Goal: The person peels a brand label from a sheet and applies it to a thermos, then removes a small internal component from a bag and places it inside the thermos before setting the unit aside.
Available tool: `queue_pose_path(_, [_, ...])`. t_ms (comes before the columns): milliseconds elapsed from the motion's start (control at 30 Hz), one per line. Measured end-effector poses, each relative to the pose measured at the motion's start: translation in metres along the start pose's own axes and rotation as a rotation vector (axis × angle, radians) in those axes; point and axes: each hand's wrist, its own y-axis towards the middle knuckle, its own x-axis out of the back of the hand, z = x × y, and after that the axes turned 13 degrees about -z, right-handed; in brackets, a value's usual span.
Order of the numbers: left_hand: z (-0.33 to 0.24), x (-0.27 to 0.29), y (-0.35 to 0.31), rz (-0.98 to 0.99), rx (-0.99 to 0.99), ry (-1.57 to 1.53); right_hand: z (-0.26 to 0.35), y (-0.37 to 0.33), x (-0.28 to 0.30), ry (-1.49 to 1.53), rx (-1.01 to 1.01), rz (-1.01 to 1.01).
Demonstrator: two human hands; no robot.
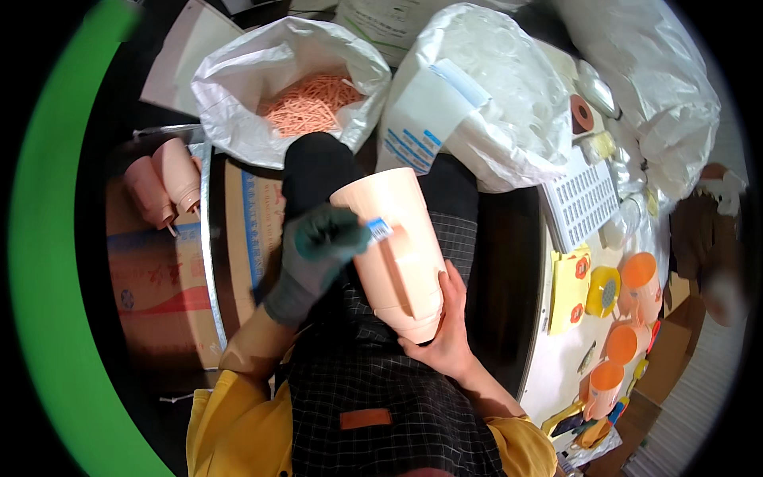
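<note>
Across my lap lies a large peach plastic cylinder (377, 278), tilted, with a raised rib along its side and a narrower lower end. My bare right hand (447, 334) grips that lower end, thumb and fingers around it. A grey-green glove covers my left hand (322, 242), its fingers closed at the cylinder's left side. From the gloved fingertips sticks out a small white-and-blue label (380, 230), lying against or just over the cylinder's wall; which of the two I cannot tell.
Ahead stands a white bag (218, 87) of thin peach sticks (314, 105), with a bag of clear plastic parts (509, 87) beside it. Two peach cylinders (151, 191) lie on cardboard at left. The right table (548, 358) carries label sheets (584, 199), yellow cards (568, 294) and several orange cups (624, 343).
</note>
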Motion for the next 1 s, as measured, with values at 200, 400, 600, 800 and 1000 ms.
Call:
queue_pose_path(200, [-0.017,0.025,0.017,-0.017,0.194,-0.086,-0.009,-0.002,-0.013,-0.171,0.240,-0.067])
queue_pose_path(400, [-0.019,0.041,0.011,-0.008,0.242,-0.032,-0.010,-0.004,-0.021,-0.217,0.321,-0.096])
queue_pose_path(600, [-0.026,0.053,0.013,-0.020,0.167,0.425,-0.004,-0.009,-0.027,-0.375,0.424,-0.117])
queue_pose_path(800, [0.015,0.060,0.002,-0.096,-0.759,0.644,0.008,0.029,0.048,0.081,0.089,0.090])
queue_pose_path(1000, [0.008,0.033,-0.025,0.556,0.030,0.875,0.026,0.109,0.071,0.248,-0.102,-0.282])
